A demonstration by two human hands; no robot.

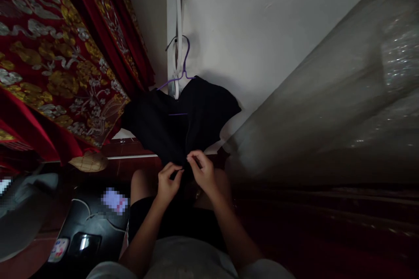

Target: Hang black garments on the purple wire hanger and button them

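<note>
Two bare hands met the black garment (209,109) at the lower end of its front opening, just beside each other. Left hand (168,181): thumb and finger narrowed to a pinch on the dark cloth. Right hand (203,172): same pinch, slightly higher, on the front edge. Exact fold between the tips too dark to make out. Garment hung straight ahead of the grip, spread above it from a purple hanger (186,59), hooked at a white strap (179,13). Its neck edges ran down in a V toward the fingers. Pale wall (262,22) backed it; bare wall showed above and to the right of the hanger. Below, knees and black shorts (186,222) sat close under the hands, limiting room downward. Red embroidered cloth (62,74) crowded the left, reaching the garment's side. Translucent sheeting (321,117) bulged along the right, near the garment's edge. Lower left, well apart: beige woven item (90,162), and a black surface (73,220) with white cable (109,223) and dark glossy device (85,246).
</note>
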